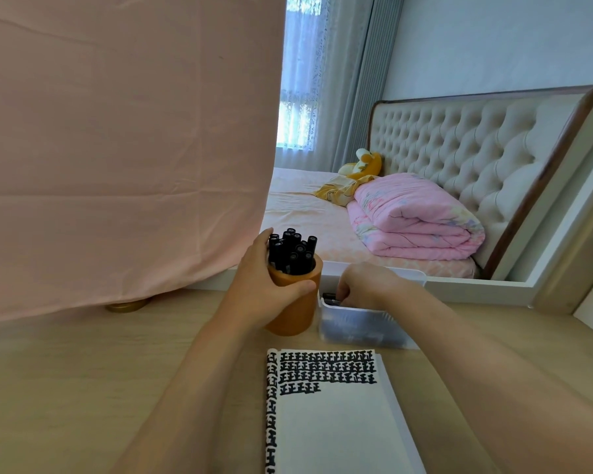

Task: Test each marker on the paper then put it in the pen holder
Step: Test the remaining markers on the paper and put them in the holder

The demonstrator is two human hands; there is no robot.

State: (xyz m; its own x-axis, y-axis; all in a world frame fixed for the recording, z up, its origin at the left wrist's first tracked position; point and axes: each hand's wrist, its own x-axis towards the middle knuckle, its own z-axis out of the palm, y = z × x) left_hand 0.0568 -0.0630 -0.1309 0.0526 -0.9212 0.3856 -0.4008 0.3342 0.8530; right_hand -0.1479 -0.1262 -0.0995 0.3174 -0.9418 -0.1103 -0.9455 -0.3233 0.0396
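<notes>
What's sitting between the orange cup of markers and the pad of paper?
Nothing. The head view shows only a narrow strip of bare wooden desk between the pen holder and the paper.

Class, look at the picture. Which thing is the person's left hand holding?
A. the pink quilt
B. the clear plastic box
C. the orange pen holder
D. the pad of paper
C: the left hand is wrapped round the orange pen holder, which is full of black markers, while the right hand reaches into the clear box.
</notes>
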